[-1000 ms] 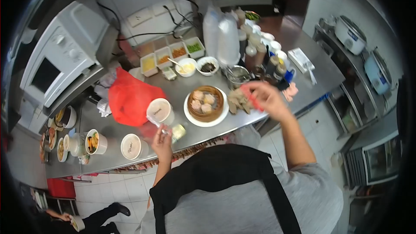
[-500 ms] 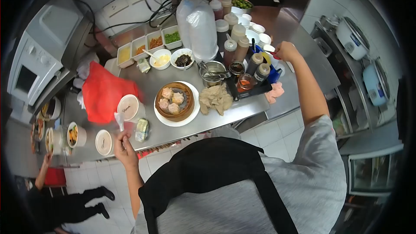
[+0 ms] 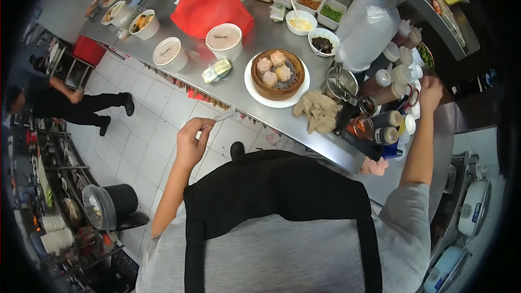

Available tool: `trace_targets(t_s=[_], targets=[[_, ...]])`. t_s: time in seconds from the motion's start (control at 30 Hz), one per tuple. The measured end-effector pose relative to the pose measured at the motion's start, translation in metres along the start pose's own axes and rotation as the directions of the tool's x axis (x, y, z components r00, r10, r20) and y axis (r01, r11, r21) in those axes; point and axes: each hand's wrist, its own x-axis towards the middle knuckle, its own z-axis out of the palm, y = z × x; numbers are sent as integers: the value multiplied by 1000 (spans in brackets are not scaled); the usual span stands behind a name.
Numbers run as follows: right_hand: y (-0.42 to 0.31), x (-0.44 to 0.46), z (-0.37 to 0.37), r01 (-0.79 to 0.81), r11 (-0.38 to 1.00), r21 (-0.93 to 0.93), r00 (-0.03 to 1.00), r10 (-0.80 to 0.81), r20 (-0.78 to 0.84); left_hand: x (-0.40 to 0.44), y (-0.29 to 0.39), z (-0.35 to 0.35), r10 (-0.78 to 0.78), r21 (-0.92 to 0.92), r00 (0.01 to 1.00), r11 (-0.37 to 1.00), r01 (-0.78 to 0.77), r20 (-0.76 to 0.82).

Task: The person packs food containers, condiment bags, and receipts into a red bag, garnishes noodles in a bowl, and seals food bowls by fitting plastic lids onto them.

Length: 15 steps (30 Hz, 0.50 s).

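Observation:
My left hand [image 3: 191, 142] pinches a small clear plastic packet [image 3: 224, 115], held out over the floor in front of the counter edge. At the right end of the counter, my right hand [image 3: 431, 95] is closed by what look like red-handled scissors [image 3: 414, 96], among bottles and cups; its fingers are partly hidden. A bamboo steamer [image 3: 278, 91] with several dumplings [image 3: 278, 57] rests on a white plate [image 3: 255, 90]. Left of it are a wrapped packet [image 3: 217, 70] and two lidded tubs, one [image 3: 224, 38] behind the other [image 3: 169, 54].
A crumpled cloth [image 3: 319, 111] lies near the counter's front edge, beside a metal pot [image 3: 342, 80]. Sauce bottles [image 3: 386, 135] crowd the right side. A red bag [image 3: 213, 4] sits behind the tubs. Another person [image 3: 59, 100] stands at far left, near a lined bin [image 3: 100, 206].
The view has turned, so the counter appears rotated. My left hand has come away from the tubs with the clear packet. My right hand stays near the bottles, with the red handles now lower among them.

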Motion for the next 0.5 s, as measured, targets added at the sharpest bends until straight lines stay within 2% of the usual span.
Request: trace_targets(t_s=[0.07, 0.13, 0.2, 0.23, 0.27, 0.3, 0.33, 0.37, 0.43, 0.47, 0.5], targets=[[-29, 6, -70, 8, 926, 377, 980, 68, -186, 6, 22, 1, 79, -14, 997, 997, -79, -12], [-84, -18, -143, 61, 614, 787, 945, 219, -244, 17, 53, 7, 138, -107, 988, 986, -131, 65], [-140, -61, -209, 41, 479, 877, 999, 4, -50, 32, 81, 19, 247, -233, 961, 949, -214, 123], [-169, -72, -234, 290, 263, 920, 873, -467, -142, 40, 92, 25, 320, -282, 933, 922, -266, 167], [-189, -94, -246, 145, 225, 963, 770, -637, 33, 47, 99, 32, 395, -336, 895, 888, -315, 207], [-214, -108, -251, 91, 211, 973, 703, -706, 87, 50, 102, 41, 436, -389, 868, 861, -327, 237], [-227, -122, -251, 37, 258, 966, 619, -765, 180, 52, 105, 49, 478, -443, 838, 831, -336, 262], [-237, -143, -242, 18, 267, 963, 627, -753, 197, 52, 106, 55, 519, -497, 807, 798, -340, 282], [-246, -184, -218, 13, 233, 972, 634, -754, 172, 42, 96, 69, 487, -526, 792, 812, -254, 369], [-250, -207, -208, -64, 244, 968, 633, -739, 229, 34, 84, 76, 470, -537, 780, 818, -209, 413], [-253, -233, -199, -144, 256, 956, 630, -721, 288, 26, 65, 81, 433, -541, 730, 834, -104, 528]])
